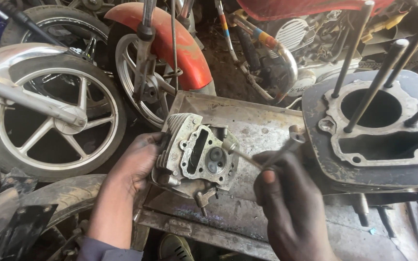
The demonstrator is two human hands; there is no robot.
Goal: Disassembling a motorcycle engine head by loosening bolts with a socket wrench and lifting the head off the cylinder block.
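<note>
My left hand (pixel 139 162) grips a grey finned engine cylinder head (pixel 195 153) from its left side, tilted so its valve face points toward me. Two round valves show in its combustion chamber. My right hand (pixel 286 193) pinches a thin metal rod tool (pixel 240 153) whose round tip rests against the head's right edge. Both hands are dark with grease. The head is held above a dirty metal tray (pixel 257 128).
An engine block (pixel 364 145) with a round bore and several long studs (pixel 376 84) stands at the right. Motorcycle wheels (pixel 49 116) and a red mudguard (pixel 189 48) stand at the left and back. A red motorcycle's engine (pixel 296 38) is behind the tray.
</note>
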